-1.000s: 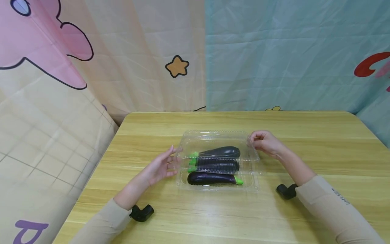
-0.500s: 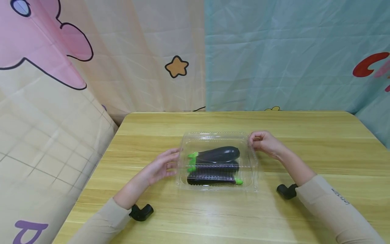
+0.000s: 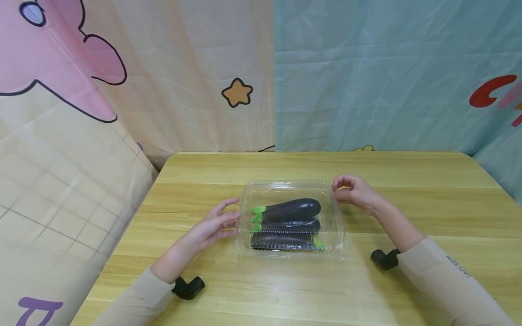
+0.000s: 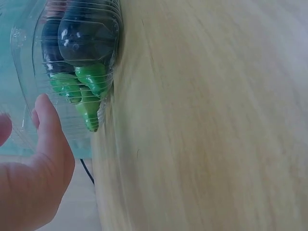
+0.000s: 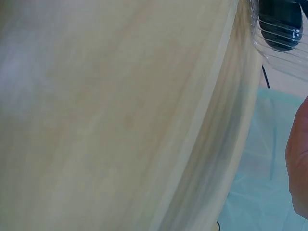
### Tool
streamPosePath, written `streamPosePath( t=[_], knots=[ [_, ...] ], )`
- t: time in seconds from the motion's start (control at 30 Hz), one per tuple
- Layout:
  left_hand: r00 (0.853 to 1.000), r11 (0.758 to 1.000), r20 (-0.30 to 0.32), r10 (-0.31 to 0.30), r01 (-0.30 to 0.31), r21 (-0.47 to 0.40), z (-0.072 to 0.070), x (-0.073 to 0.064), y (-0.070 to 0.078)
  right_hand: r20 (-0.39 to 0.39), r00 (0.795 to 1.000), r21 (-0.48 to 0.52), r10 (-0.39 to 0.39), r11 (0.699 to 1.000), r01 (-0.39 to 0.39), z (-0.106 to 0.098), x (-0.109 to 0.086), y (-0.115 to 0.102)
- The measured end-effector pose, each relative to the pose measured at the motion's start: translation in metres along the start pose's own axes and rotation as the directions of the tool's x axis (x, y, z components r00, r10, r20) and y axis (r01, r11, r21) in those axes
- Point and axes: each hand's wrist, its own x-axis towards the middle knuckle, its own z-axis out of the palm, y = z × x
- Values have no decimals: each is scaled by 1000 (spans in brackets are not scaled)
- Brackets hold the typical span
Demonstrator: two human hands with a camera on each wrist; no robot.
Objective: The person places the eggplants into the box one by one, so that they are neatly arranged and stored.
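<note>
On the table lies a clear plastic clamshell box (image 3: 339,226) with three dark eggplants (image 3: 291,210) inside, their stems bright green. Its ribbed lid lies over them, the front edge low above the front eggplant; whether it meets the base cannot be told. At the box's left side is my left hand (image 3: 214,226), fingers spread and fairly straight, fingertips by the wall. My right hand (image 3: 356,194) has its fingers and thumb curled at the right rear edge, pinching it. The left wrist view shows green stems (image 4: 89,108) through the plastic; the right wrist view hides the right fingertips.
Below each wrist sits a black bent piece, one on the left (image 3: 188,288) and one on the right (image 3: 385,259). The wooden table (image 3: 277,294) ends at the back against printed curtains (image 3: 346,81).
The lid has swung down and forward, its ribbed front edge passing from the middle eggplant to over the front one. My left fingers have spread and shifted slightly; the right hand has barely moved.
</note>
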Motion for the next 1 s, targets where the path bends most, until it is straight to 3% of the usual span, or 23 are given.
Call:
streamPosePath(
  t=[0.33, 0.63, 0.77, 1.0],
  knots=[
    [998, 998, 40, 43, -45, 42, -3, 3, -3, -19, 1000, -67, 9, 998, -10, -3, -17, -2],
    [997, 996, 39, 59, -62, 59, -1, 3, -1, 130, 989, -9, 67, 998, -66, -4, -46, -6],
    [997, 996, 38, 60, -62, 67, -2, 4, -2, 227, 971, 24, 77, 996, -85, -3, -58, -8],
    [997, 990, 33, 68, -71, 123, -1, 5, -4, 373, 917, -60, 142, 990, -129, 6, -76, -9]
  ],
)
